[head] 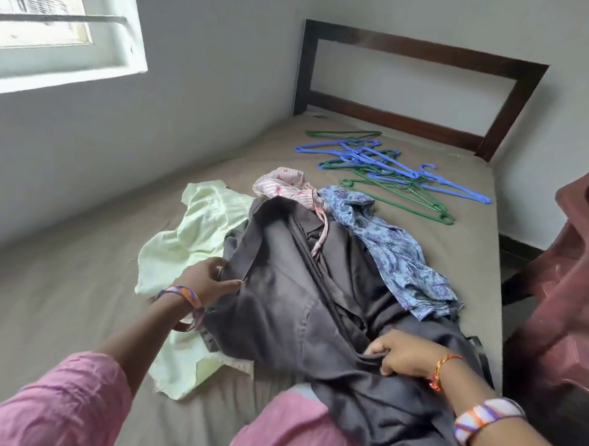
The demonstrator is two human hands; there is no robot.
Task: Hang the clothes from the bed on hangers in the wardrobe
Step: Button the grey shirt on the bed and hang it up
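So the bed (59, 307) is basically the container here, and everything's piled on it. A dark grey garment (300, 296) is spread over the middle of the heap, with its left edge pinched by the left hand (203, 278) and a fold near the front bunched up in the curled fingers of the right hand (399, 357). A pale yellow garment (193, 241) is tucked partly under the grey one on the left. A pink striped piece (286, 185) and a blue printed garment (395, 255) are lying at the far and right edges of the pile. Blue and green plastic hangers (386, 167) are heaped loose near the dark wooden headboard (413, 50), apart from the clothes. A reddish plastic chair (580, 253) is parked beside the bed.
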